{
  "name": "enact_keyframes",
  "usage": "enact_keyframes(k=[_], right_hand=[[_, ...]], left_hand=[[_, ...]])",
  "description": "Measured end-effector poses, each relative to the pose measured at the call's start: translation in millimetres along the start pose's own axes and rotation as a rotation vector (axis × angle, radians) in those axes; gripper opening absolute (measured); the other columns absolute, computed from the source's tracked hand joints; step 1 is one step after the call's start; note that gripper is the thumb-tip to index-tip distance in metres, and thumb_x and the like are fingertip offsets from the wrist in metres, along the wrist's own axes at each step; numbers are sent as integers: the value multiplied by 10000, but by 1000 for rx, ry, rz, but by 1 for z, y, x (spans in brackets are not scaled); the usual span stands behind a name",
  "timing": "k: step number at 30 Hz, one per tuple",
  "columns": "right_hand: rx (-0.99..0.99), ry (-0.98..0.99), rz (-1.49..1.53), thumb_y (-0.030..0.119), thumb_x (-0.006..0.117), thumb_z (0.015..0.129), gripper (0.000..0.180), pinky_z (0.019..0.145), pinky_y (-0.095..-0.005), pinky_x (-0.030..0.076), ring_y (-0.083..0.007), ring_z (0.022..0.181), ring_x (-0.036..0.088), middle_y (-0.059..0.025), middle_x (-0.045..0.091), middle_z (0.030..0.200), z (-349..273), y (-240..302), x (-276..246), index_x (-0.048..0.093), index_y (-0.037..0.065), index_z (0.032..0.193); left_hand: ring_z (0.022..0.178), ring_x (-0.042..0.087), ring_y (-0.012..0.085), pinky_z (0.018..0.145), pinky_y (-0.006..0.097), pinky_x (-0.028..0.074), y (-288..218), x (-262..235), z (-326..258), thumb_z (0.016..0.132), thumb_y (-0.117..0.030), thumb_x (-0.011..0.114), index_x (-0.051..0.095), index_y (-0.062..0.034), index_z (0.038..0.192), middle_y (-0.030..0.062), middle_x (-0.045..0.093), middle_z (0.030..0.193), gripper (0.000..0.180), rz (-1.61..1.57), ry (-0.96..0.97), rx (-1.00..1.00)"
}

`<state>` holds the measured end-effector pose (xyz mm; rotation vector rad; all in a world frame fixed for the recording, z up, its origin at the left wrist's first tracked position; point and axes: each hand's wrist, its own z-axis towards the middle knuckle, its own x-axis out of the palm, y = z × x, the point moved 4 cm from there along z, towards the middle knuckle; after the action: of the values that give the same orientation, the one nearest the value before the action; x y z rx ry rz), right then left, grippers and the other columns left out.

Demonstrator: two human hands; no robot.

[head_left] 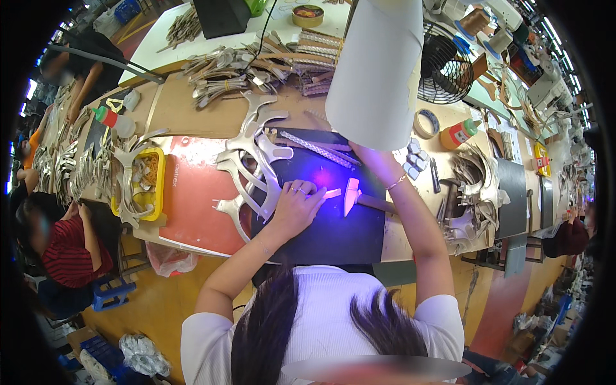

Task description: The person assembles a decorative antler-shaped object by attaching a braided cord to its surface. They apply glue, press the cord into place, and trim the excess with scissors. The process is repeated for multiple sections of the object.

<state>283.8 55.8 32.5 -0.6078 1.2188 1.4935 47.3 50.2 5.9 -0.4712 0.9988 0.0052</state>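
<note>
Bends the left arm [217,296] outward, slanting its forearm [260,245] inward and forward. Curls the left grip [297,206], back upward, with the fingers [308,189] drawn together in a pinch. Extends the right arm [421,232] farther forward, angled leftward to the wrist [392,177]. Shows only part of the right grip [371,159], with its fingertips hidden from view.

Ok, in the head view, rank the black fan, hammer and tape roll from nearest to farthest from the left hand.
From the left hand:
1. Hammer, just right.
2. Tape roll, farther right and forward.
3. Black fan, beyond the tape roll.
</note>
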Motion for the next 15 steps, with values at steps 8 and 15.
enact_keyframes(k=[8,15], right_hand=[[249,272,424,138,741,809,241,770,-379,538,-253,815,660,-84,715,921,-47,28,-45,715,53,1033],[-336,280,240,94,705,788,165,841,-370,488,-245,943,612,-52,643,983,-99,94,-27,722,93,953]], left_hand=[[888,566,255,783,377,438,25,-4,6,850,-164,715,740,-87,988,57,597,923,160,-145,25,-193],[867,580,250,784,355,484,51,-5,22,833,-112,728,747,-72,1062,87,582,913,232,-431,375,-237]])
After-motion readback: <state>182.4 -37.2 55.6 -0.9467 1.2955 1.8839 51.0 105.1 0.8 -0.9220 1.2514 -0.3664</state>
